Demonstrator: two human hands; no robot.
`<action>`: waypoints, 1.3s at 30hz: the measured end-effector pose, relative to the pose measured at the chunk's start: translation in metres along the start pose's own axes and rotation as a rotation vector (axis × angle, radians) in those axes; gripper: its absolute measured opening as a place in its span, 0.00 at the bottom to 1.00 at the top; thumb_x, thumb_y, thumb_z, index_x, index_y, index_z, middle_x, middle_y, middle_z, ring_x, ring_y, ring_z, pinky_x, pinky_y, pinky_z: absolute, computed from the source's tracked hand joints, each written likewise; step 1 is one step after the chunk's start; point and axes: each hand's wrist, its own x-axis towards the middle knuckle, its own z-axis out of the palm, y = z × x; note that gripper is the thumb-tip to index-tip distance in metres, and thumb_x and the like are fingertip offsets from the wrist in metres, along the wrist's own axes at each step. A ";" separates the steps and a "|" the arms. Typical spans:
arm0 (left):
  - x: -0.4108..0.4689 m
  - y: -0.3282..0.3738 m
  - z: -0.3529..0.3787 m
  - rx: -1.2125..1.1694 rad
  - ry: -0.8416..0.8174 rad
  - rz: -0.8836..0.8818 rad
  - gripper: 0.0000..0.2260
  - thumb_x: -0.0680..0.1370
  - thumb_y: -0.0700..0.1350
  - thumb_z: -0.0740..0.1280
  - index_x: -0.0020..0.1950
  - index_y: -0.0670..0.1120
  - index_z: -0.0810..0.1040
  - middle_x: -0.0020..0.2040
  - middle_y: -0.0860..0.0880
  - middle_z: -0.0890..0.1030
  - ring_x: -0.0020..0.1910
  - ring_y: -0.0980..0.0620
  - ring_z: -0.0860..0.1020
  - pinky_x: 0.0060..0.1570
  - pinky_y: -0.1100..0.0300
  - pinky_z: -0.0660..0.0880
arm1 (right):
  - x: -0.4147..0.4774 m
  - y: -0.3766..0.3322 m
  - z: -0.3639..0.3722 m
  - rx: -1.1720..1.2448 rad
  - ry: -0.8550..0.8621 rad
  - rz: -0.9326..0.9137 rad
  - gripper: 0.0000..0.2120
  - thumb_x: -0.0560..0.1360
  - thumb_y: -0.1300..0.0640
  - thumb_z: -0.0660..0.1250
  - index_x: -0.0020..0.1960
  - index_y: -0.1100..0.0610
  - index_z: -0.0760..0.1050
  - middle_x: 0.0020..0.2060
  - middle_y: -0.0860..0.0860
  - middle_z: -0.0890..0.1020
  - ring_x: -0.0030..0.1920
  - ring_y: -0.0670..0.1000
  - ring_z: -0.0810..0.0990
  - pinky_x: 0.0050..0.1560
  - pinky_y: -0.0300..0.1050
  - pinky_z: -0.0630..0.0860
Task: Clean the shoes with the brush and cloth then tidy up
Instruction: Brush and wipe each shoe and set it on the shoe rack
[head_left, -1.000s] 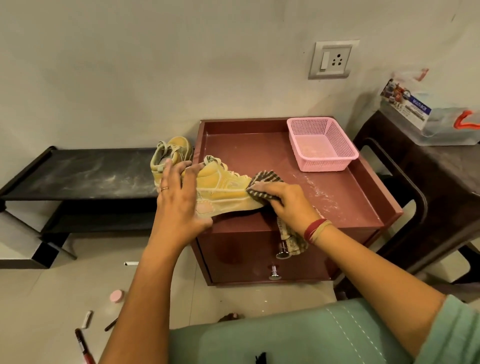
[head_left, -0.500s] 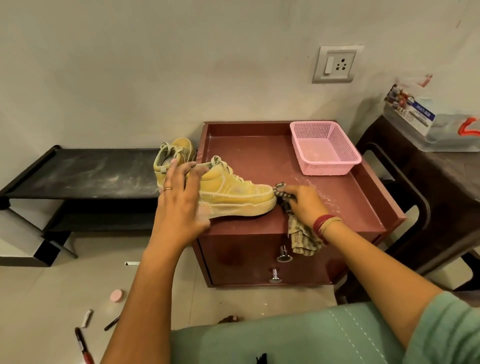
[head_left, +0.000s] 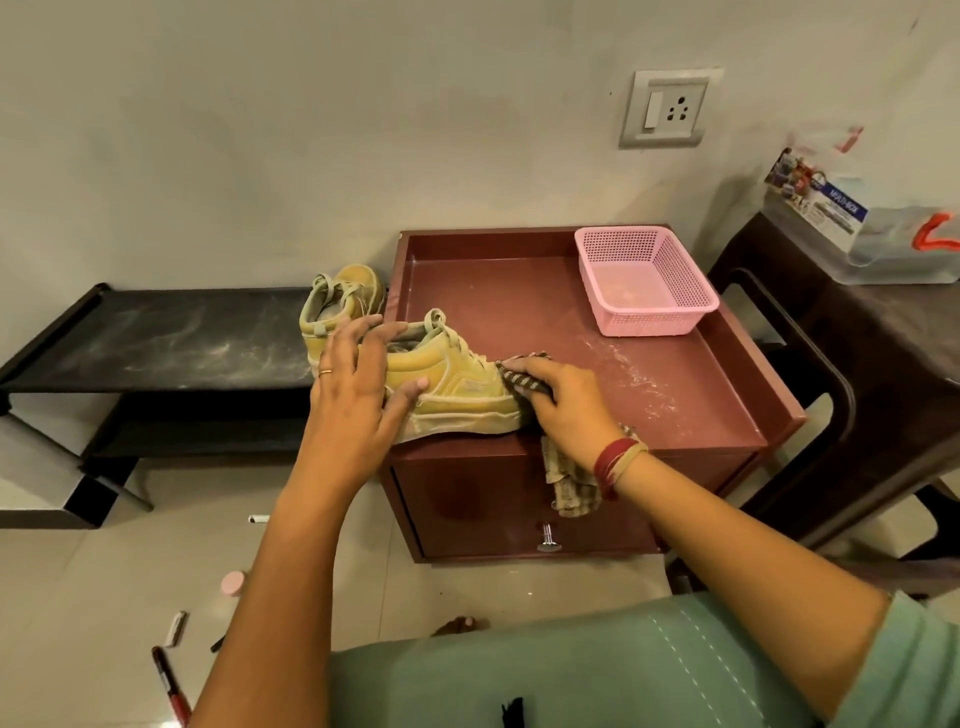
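A dusty yellow shoe (head_left: 457, 387) stands upright at the front left of the maroon cabinet top (head_left: 519, 291). My left hand (head_left: 358, 395) holds it by the heel, fingers over the collar and thumb on the side. My right hand (head_left: 566, 402) grips a striped cloth (head_left: 524, 379) and presses it on the shoe's toe; the cloth's tail hangs over the cabinet front. The second yellow shoe (head_left: 337, 301) sits behind on the black rack. No brush is in view.
A pink basket (head_left: 644, 280) stands at the back right of the cabinet top, with white dust beside it. A black shoe rack (head_left: 156, 338) lies to the left, a dark table (head_left: 857, 353) with a plastic box to the right. Pens and small items lie on the floor.
My right hand with the cloth has gone from the shoe's toe to the cabinet top beside it and back onto the toe. My left hand has stayed on the heel.
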 end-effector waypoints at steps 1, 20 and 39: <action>0.000 0.000 0.000 -0.021 0.006 -0.006 0.24 0.78 0.56 0.63 0.72 0.52 0.64 0.72 0.48 0.61 0.73 0.47 0.59 0.67 0.42 0.64 | -0.002 0.002 -0.001 -0.011 0.003 -0.003 0.17 0.73 0.70 0.62 0.58 0.58 0.79 0.54 0.53 0.82 0.55 0.47 0.77 0.58 0.30 0.66; -0.005 -0.005 0.000 -0.176 0.029 -0.408 0.52 0.63 0.69 0.71 0.77 0.53 0.48 0.74 0.44 0.58 0.73 0.42 0.60 0.67 0.43 0.64 | -0.001 0.002 0.000 -0.095 -0.035 0.080 0.17 0.75 0.68 0.61 0.58 0.55 0.79 0.54 0.54 0.82 0.55 0.54 0.78 0.59 0.42 0.72; -0.002 0.020 -0.002 -0.072 0.234 -0.414 0.33 0.68 0.71 0.62 0.65 0.52 0.68 0.62 0.48 0.69 0.60 0.46 0.72 0.57 0.47 0.73 | -0.002 0.002 -0.004 -0.030 0.019 0.107 0.18 0.75 0.69 0.62 0.59 0.54 0.79 0.55 0.52 0.82 0.57 0.50 0.78 0.58 0.34 0.68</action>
